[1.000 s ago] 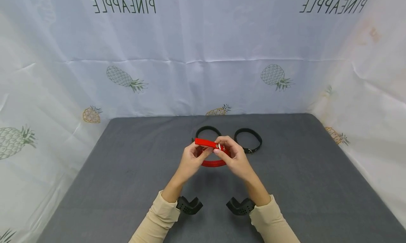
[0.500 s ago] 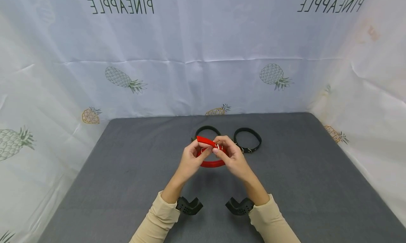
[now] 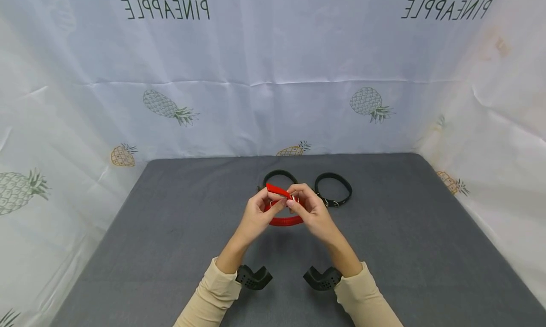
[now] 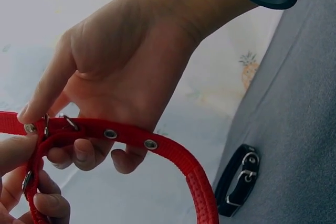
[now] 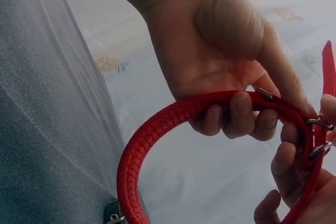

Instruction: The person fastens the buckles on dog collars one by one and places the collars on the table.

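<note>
A red collar [image 3: 286,221] with metal eyelets and a buckle is held up between both hands, bent into a ring. My left hand [image 3: 257,214] pinches its strap left of the buckle. My right hand [image 3: 316,214] grips the buckle side with thumb and curled fingers. In the right wrist view, the strap's loose tip [image 5: 328,69] sticks up past the buckle [image 5: 319,123]. The left wrist view shows eyelets [image 4: 150,144] along the collar beside my left fingers. Fingertips partly cover the buckle, so whether its prong sits in a hole cannot be told.
Behind the hands, two black collars lie looped on the grey-covered table [image 3: 192,213]: one [image 3: 279,171] partly behind the red collar, the other [image 3: 350,188] to the right. White pineapple-print curtains [image 3: 256,42] enclose the back and sides.
The red strap's free end has shifted slightly right and tilts more steeply, with less of it showing left of the buckle. Both hands stay nearly in place, and the black collars lie still.
</note>
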The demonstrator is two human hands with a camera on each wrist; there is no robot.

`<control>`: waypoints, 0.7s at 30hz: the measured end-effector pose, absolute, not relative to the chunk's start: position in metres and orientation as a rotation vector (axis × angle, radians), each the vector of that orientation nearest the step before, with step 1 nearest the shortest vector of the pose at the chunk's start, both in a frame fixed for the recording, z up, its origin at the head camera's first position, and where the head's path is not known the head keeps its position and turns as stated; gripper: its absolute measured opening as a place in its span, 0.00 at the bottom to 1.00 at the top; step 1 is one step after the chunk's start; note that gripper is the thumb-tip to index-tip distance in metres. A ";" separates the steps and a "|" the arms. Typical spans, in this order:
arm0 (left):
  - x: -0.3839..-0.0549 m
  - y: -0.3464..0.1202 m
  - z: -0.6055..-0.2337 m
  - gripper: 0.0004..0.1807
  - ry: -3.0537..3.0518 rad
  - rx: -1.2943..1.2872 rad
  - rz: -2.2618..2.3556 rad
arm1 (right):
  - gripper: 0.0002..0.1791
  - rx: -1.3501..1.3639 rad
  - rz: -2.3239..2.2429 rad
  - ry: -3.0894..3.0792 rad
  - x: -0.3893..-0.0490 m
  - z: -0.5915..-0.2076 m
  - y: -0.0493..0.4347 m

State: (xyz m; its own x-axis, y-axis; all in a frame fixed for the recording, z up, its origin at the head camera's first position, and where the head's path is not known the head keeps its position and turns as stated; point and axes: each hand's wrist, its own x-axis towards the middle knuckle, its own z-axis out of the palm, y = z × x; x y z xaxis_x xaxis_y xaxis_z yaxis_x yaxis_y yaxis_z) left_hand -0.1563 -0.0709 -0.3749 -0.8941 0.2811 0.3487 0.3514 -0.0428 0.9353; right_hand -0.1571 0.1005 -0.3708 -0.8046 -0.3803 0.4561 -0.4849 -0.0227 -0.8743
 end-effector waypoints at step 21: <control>-0.157 -0.070 -0.375 0.11 -2.207 -0.613 -2.013 | 0.12 0.830 2.073 -2.108 -0.156 -0.370 0.102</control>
State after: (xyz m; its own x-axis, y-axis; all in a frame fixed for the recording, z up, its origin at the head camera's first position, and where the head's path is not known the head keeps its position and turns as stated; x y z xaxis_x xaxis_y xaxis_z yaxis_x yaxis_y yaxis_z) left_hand -0.1567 -0.0703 -0.3753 -0.9151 0.2298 0.3313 0.3511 0.0500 0.9350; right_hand -0.1560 0.1021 -0.3698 -0.8516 -0.3227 0.4131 -0.4185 -0.0562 -0.9065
